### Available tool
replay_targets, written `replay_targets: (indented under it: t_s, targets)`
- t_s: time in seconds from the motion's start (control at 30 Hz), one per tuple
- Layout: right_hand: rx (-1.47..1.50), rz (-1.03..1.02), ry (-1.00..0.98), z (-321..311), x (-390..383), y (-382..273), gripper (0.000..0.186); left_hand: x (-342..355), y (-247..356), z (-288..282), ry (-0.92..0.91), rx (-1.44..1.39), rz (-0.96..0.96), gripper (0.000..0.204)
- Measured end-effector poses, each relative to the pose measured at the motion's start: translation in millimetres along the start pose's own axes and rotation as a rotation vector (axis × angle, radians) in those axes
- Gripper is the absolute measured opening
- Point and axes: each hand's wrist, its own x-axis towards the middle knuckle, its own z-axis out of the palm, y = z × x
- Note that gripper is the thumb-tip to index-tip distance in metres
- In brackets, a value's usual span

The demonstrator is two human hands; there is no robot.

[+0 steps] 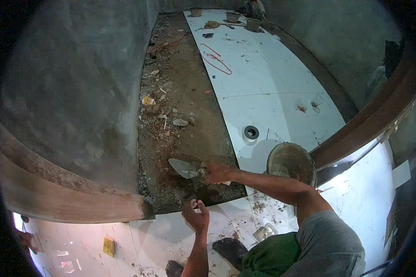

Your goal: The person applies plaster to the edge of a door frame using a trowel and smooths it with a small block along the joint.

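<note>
My right hand [217,173] is closed round the handle of a pointed trowel [184,169]. The blade points left, above the bare dirt strip [196,143]. Lower down, my left hand [196,215] is at the dirt's near edge, beside the white tiles [152,235]. Its fingers are bent together over a small pale spot; I cannot make out whether that is an object or a fingertip. Just beyond my right forearm stands a mortar-stained bucket [289,161], partly covered by the arm.
A grey wall [88,92] bounds the dirt on the left; rubble [180,122] lies along it. A grey-and-black ring [250,134] sits on the laid tiles. Several buckets [232,17] stand far back. A yellow box [109,246] lies near left; another person's hand [27,241] shows beyond it.
</note>
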Motion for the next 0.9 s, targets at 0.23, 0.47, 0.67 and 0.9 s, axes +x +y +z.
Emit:
replay_targets:
  t_s: [0.23,0.47,0.67,0.9]
  targets:
    - [-0.142,-0.23,0.054,36,41,49,0.031,1,-20,15,0.028,0.014,0.057,0.032]
    - [0.491,-0.131,-0.24,64,39,154,0.045,4,11,13,-0.024,-0.071,-0.12,0.031]
    - [0.708,0.248,-0.353,84,26,34,0.042,-10,-9,-31,0.096,0.234,-0.161,0.024]
    - [0.714,0.023,-0.429,119,47,-23,0.043,-11,-9,-20,0.035,0.33,-0.11,0.042]
